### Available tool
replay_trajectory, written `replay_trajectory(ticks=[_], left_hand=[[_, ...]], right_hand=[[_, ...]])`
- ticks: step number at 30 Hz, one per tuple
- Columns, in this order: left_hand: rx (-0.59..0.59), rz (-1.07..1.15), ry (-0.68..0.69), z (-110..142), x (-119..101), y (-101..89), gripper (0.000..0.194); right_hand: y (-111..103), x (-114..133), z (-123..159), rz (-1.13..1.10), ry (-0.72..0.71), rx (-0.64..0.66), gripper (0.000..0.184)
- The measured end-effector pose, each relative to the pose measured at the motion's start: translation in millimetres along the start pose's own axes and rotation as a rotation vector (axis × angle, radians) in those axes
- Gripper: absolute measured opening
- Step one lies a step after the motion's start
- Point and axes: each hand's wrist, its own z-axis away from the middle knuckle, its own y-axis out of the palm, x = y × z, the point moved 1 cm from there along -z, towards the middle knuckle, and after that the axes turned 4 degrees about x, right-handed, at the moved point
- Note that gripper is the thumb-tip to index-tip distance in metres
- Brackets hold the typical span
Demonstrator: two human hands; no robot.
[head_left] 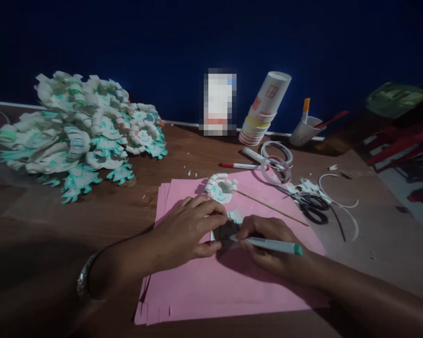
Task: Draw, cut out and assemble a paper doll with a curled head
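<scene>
- Brown counter [109, 220] seen beneath everything; clock directions taken from middle of pink sheets.
- Pink sheets [197, 293] stacked slightly out of line, centred before the person.
- Pile of curly-haired paper figures [107, 131], teal-outlined, heaped at 10 o'clock.
- Left hand [188, 227] laid at 10 o'clock on sheets, palm down, fingers partly bent, thumb apart; paper's left side covered by it, whether pinched cannot be told.
- Right hand [273, 239] set at 3 o'clock, fingers closed round teal-ended marker; tip aimed at paper, contact cannot be told.
- Stacked paper cups [264, 110] tilted, at 1 o'clock.
- Single cup [303, 133], marker and red item held inside, farther out at 1 o'clock.
- Scissors [313, 209], black-handled, placed at 2 o'clock.
- Wooden stick [273, 207] laid across sheets, 1 to 2 o'clock, left end met by paper face.
- Teal-ended marker [273, 245] gripped as above.
- Paper face [221, 191] with curled strips, at 12 o'clock.
- White paper piece [235, 216], teal-marked, between both hands on sheets, mostly hidden.
</scene>
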Motion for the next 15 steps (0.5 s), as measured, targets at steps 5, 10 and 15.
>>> replay_trajectory(ticks=[5, 10, 15], left_hand=[[-0.010, -0.007, 0.004, 0.2, 0.2, 0.9, 0.036], [-0.013, -0.011, -0.001, 0.6, 1.3, 2.6, 0.036], [-0.022, -0.009, 0.005, 0.7, 1.3, 1.7, 0.035]], right_hand=[[-0.7, -2.1, 2.8, -0.007, 0.012, -0.030, 0.007], [-0.8, -3.3, 2.9, 0.008, 0.031, -0.014, 0.007], [-2.0, -1.9, 1.8, 0.001, 0.037, 0.010, 0.007]])
